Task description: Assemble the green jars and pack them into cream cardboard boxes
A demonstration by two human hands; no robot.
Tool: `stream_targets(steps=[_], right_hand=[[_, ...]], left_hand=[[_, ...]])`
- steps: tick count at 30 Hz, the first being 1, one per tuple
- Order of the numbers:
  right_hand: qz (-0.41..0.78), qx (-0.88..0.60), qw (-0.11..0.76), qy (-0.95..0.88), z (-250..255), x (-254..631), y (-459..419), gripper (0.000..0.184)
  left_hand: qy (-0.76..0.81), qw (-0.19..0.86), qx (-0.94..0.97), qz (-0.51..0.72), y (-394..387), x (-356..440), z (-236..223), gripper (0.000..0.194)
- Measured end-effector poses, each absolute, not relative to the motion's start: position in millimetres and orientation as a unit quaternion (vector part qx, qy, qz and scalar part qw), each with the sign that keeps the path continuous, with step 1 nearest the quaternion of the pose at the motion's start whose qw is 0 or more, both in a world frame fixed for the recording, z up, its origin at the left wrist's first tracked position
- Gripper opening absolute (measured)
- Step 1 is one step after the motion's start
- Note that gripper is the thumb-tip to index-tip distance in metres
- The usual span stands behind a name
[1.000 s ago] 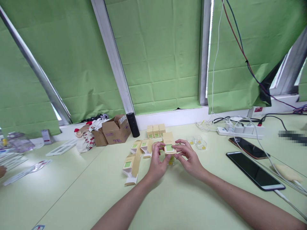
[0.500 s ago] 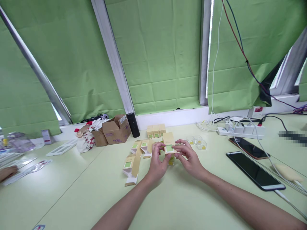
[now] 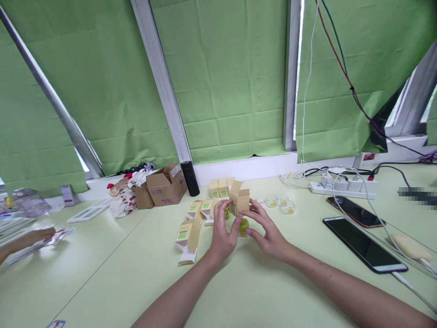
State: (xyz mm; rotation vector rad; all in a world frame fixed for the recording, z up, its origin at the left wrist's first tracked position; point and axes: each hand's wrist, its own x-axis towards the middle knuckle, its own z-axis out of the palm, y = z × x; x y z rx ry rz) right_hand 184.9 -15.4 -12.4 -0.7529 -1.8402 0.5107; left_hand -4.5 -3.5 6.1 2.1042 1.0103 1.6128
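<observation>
Holding a small tan box (image 3: 241,201) between the fingertips of the left hand (image 3: 222,237) and right hand (image 3: 270,234), just below frame centre. Showing a yellowish container (image 3: 243,225) between the thumbs, then open cartons (image 3: 182,235) left of centre and a white-edged phone (image 3: 365,243) lower right.
</observation>
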Motion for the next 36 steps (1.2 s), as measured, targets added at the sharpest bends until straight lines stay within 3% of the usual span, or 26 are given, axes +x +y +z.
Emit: stream_targets(steps=[6,15,19,24,29,36], right_hand=[[0.147,-0.285,0.483,-0.815,-7.5,185.3,-22.0,0.057],[0.124,-0.268,0.487,-0.822,-13.8,184.9,-16.9,0.054],[0.096,-0.342,0.491,-0.795,-20.7,185.5,-8.2,0.043],[0.119,-0.462,0.377,-0.794,-27.2,183.6,-2.6,0.050],[0.113,-0.502,0.323,-0.794,-23.1,185.6,2.3,0.034],[0.134,-0.594,0.303,-0.733,-17.7,205.7,18.1,0.042]], left_hand=[[0.384,0.157,0.706,0.574,4.2,-8.2,2.7,0.044],[0.449,0.186,0.647,0.587,15.8,-11.7,4.4,0.047],[0.453,0.249,0.607,0.603,24.3,-16.2,-1.3,0.050],[0.436,0.299,0.584,0.616,28.7,-19.0,-6.8,0.049],[0.437,0.296,0.587,0.614,28.2,-18.2,-6.7,0.042],[0.449,0.340,0.616,0.550,25.6,-14.6,-12.6,0.045]])
